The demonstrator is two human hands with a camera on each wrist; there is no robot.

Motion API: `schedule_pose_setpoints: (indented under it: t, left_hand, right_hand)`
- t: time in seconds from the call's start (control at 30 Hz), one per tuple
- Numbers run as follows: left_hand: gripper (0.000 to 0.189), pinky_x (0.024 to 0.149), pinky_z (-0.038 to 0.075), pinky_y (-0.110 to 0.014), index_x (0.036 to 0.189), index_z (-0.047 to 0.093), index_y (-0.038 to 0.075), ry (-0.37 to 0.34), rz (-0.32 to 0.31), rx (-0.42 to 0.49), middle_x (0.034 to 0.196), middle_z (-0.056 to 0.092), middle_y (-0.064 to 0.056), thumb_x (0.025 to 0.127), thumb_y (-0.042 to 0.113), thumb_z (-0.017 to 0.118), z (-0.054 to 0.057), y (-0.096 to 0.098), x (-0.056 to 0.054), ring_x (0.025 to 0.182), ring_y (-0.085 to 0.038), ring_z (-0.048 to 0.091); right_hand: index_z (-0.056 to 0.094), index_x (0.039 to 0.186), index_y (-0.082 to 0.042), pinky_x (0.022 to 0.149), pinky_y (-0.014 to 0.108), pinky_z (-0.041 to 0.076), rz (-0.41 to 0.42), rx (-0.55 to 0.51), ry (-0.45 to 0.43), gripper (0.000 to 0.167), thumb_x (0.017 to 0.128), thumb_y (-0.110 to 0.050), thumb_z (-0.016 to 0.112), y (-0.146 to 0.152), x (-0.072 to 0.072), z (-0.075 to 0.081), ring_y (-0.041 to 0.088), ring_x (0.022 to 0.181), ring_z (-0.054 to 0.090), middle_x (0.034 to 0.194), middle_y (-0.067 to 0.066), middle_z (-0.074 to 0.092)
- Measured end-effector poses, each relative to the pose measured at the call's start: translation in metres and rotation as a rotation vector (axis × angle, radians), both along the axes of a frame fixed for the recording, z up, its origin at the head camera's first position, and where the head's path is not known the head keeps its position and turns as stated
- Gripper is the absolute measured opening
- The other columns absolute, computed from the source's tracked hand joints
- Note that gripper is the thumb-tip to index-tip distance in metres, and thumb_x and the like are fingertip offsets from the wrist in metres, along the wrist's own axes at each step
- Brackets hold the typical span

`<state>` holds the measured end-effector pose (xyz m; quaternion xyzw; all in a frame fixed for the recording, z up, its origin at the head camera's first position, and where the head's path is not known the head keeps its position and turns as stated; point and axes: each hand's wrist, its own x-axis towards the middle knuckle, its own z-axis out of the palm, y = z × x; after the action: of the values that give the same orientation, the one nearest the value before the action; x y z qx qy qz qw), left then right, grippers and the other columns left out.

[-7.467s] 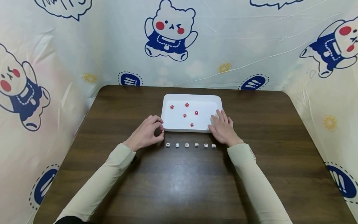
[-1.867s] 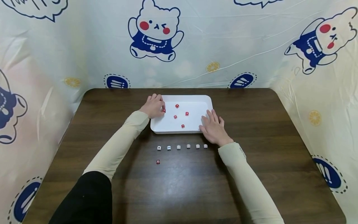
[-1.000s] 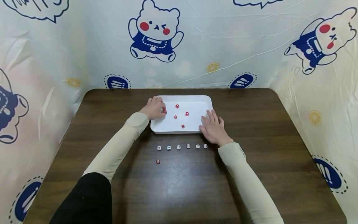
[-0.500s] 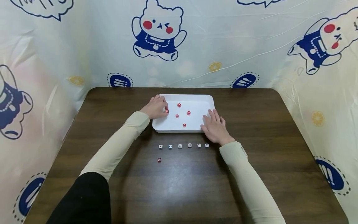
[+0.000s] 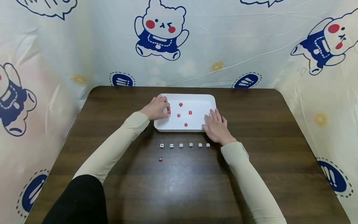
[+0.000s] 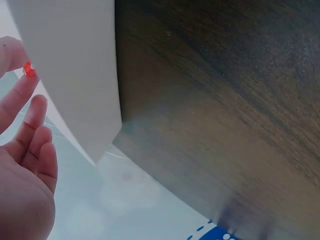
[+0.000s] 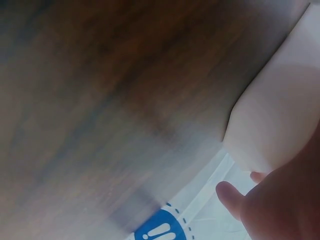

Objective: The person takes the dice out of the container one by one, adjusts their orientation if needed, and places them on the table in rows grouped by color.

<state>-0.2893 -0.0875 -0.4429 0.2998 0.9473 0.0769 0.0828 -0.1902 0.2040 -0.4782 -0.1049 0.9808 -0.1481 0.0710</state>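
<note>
My left hand (image 5: 158, 108) reaches over the left end of a white tray (image 5: 198, 97) and pinches a red die (image 5: 169, 112) between thumb and finger. In the left wrist view the red die (image 6: 29, 69) shows between those fingertips, the other fingers slightly bent. Several more red dice, one of them a red die (image 5: 185, 124) near the front, lie spread inside the tray. My right hand (image 5: 219, 128) rests with spread fingers on the tray's right front edge and holds no die. In the right wrist view part of the right hand (image 7: 280, 200) appears beside the tray wall (image 7: 280, 110).
In front of the tray runs a row of several white dice, with a white die (image 5: 162, 146) at its left end. Below that end sits a single red die (image 5: 160, 159) on the dark wooden table (image 5: 179, 193). A printed curtain (image 5: 195, 40) surrounds the table's far and side edges.
A red die that the left hand held in front of the tray now lies below the white row. The left hand has moved to the tray's left end and pinches another. The right hand stays.
</note>
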Motion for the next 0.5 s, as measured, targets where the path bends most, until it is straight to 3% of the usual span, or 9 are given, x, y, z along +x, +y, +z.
schedule_pose_setpoints:
  t: [0.33,0.5]
  left_hand:
    - [0.019,0.092,0.034,-0.041,0.094,0.072,0.015,0.043,-0.049,0.002,0.103,0.056,-0.007,0.085,0.031,0.069,0.009,-0.006,0.014,0.105,-0.024,0.039]
    - [0.019,0.091,0.034,-0.040,0.095,0.072,0.014,0.051,-0.042,-0.013,0.104,0.056,-0.007,0.086,0.030,0.069,0.011,-0.007,0.023,0.105,-0.025,0.040]
  right_hand:
    - [0.035,0.149,-0.009,0.113,0.065,0.008,-0.004,-0.008,-0.005,0.058,0.100,-0.039,0.035,-0.001,0.001,0.003,0.032,0.151,-0.008,0.163,0.015,0.008]
    - [0.034,0.149,-0.009,0.113,0.065,0.008,-0.004,-0.005,-0.010,0.057,0.100,-0.039,0.035,-0.002,0.001,0.002,0.031,0.151,-0.008,0.163,0.015,0.007]
